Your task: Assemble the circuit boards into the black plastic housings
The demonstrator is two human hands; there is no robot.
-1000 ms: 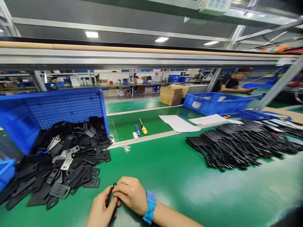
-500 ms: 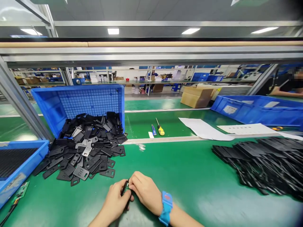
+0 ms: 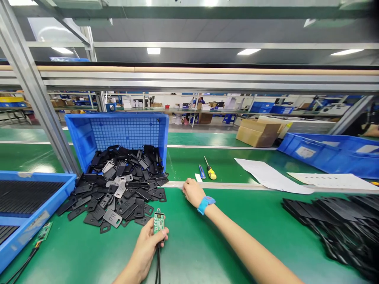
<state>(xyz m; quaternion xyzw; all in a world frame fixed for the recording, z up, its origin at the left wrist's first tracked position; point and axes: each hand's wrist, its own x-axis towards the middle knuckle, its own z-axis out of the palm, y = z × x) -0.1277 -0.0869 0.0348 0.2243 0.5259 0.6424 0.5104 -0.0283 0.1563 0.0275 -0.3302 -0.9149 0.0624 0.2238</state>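
My left hand (image 3: 147, 246) grips a small green circuit board (image 3: 159, 221) with a red digit display, and black wires hang down from it. My right hand (image 3: 193, 192), with a blue wristband (image 3: 205, 204), reaches forward to the far edge of the green bench, close to the pile of black plastic pieces (image 3: 121, 189). Its fingers are curled downward; whether anything is in them is hidden.
A tipped blue crate (image 3: 118, 132) spills the black pieces. A blue tray (image 3: 32, 215) sits at left with another green board (image 3: 43, 233) beside it. A yellow screwdriver (image 3: 210, 170), blue cutter (image 3: 201, 172), white sheets (image 3: 266, 173), black stacked parts (image 3: 334, 221), a blue bin (image 3: 331, 150).
My right hand has left the circuit board and stretched forward to the bench's far edge. The left hand alone holds the board, now face up. The view has swung left.
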